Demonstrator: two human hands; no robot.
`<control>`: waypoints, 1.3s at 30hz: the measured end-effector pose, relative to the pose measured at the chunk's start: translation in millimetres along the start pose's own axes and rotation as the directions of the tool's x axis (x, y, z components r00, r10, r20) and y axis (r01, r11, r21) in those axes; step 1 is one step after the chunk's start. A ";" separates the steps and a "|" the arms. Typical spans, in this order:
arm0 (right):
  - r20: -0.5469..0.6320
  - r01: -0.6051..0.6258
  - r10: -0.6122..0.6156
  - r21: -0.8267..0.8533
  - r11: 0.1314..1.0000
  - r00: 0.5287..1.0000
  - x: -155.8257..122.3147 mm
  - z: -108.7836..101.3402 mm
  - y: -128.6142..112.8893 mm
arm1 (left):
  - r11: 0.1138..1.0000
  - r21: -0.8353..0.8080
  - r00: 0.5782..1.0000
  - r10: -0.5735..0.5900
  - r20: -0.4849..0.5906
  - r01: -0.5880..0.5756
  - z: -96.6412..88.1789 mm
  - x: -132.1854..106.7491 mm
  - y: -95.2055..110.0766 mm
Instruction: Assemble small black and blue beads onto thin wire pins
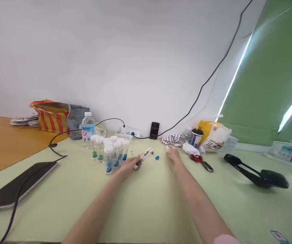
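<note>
My left hand (132,164) is closed around a clear tube (146,153), which is tilted with its far end up to the right. Something dark shows inside the tube. Farther right, my right hand (173,155) has its fingers on a small white cap (167,148) near the back of the table. Between my hands lies a small blue piece (157,157), with a tiny dark bit beside the tube. Several clear vials with white caps (108,159) stand upright left of my left hand, holding blue or green pieces.
A water bottle (88,130) stands behind the vials. Along the wall are a power strip (123,134), a phone (154,130), a dotted cloth (171,139), a dark cup (196,137) and a yellow-white bag (214,137). Red-handled scissors (196,158), black headphones (255,173) and a laptop (19,184) flank my arms.
</note>
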State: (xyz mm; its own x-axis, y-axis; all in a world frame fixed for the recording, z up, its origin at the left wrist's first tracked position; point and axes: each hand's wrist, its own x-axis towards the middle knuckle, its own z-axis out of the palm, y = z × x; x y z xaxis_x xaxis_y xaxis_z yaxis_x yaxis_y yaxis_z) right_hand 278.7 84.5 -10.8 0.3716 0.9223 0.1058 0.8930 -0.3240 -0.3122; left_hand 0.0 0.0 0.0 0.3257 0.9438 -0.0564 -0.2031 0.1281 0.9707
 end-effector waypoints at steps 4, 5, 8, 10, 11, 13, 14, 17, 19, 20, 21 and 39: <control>-0.026 0.001 -0.002 -0.024 1.000 1.000 -1.6 3.3 -3.6 | 1.000 0.006 0.999 0.020 0.036 -0.020 -5.8 5.6 -7.0; -0.040 0.006 -0.007 -0.028 1.000 0.999 -2.3 4.2 -3.8 | 1.000 0.015 0.999 0.024 0.047 -0.025 -6.9 6.3 -8.1; -0.089 0.036 -0.037 -0.020 0.999 0.995 -4.7 5.3 -2.3 | 0.998 0.042 0.996 0.035 0.082 -0.038 -8.9 6.6 -9.5; -0.137 0.080 -0.076 0.019 0.997 0.988 -6.3 3.8 -0.2 | 0.997 0.057 0.993 0.052 0.106 -0.058 -9.1 6.0 -9.2; -0.160 0.114 -0.106 0.047 0.992 0.981 -7.1 2.4 1.0 | 0.996 0.066 0.992 0.058 0.115 -0.066 -9.0 5.8 -8.9; -0.185 0.194 -0.172 0.106 0.975 0.968 -9.4 -1.1 3.0 | 0.994 0.091 0.992 0.056 0.117 -0.067 -8.7 5.8 -8.5; -0.190 0.231 -0.203 0.138 0.963 0.960 -11.0 -2.8 3.7 | 0.992 0.108 0.993 0.052 0.110 -0.064 -8.5 6.1 -8.5; -0.226 0.326 -0.273 0.248 0.912 0.935 -17.4 -6.6 3.2 | 0.985 0.158 0.994 0.056 0.097 -0.071 -8.0 7.3 -8.5; -0.269 0.367 -0.291 0.300 0.881 0.918 -23.6 -8.4 0.3 | 0.981 0.175 0.991 0.071 0.109 -0.090 -7.5 7.7 -8.3; -0.284 0.389 -0.304 0.319 0.864 0.909 -27.4 -9.3 -1.8 | 0.979 0.180 0.990 0.079 0.113 -0.098 -7.3 7.7 -8.0; -0.294 0.412 -0.321 0.335 0.848 0.900 -32.0 -10.2 -4.2 | 0.977 0.186 0.990 0.084 0.113 -0.104 -7.1 7.5 -7.7; -0.071 0.280 -0.619 0.928 0.248 0.782 -106.9 -24.4 -39.3 | 0.948 0.283 0.984 0.106 0.145 -0.144 -3.0 -1.0 -2.9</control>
State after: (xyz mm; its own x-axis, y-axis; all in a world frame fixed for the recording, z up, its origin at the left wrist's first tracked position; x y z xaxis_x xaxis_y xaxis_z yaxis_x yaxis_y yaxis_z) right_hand 210.1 -6.5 13.3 -0.2439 0.9072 0.3428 0.0900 0.3731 -0.9234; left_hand -2.5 -0.4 -3.5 0.4325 0.8979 0.0815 0.0220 -0.1009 0.9947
